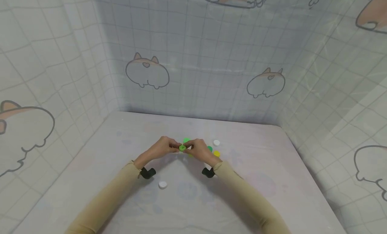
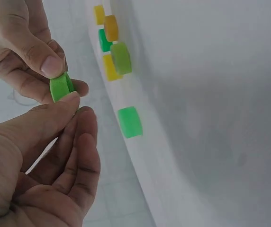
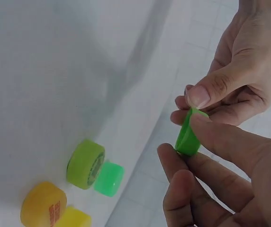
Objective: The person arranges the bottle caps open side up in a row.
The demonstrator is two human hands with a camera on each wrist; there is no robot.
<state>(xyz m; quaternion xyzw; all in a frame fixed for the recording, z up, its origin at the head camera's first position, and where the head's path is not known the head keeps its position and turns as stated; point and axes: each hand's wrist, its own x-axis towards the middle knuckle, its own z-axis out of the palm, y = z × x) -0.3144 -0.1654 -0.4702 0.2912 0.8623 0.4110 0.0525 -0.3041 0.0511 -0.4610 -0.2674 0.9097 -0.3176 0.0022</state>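
A green bottle cap (image 3: pixel 188 135) is held in the air between both hands, its hollow side visible in the right wrist view. My left hand (image 1: pixel 160 150) pinches one edge of it with thumb and fingertips. From the other side my right hand (image 1: pixel 200 150) grips it, thumb on the outer wall and fingers under the rim. The fingertips of both hands nearly meet at the cap. Beyond the hands, a lime cap (image 3: pixel 85 164), an orange cap (image 3: pixel 43 204) with red print and a light green cap (image 2: pixel 130 122) stand on the table.
Around the right hand lie a white cap (image 1: pixel 216 143), a dark green cap (image 1: pixel 210 148) and a yellow cap (image 1: pixel 216 153). Another white cap (image 1: pixel 163 185) sits nearer, by the left forearm. Pale gridded curtains (image 1: pixel 193 59) enclose the white-covered table (image 1: pixel 121 203) on three sides.
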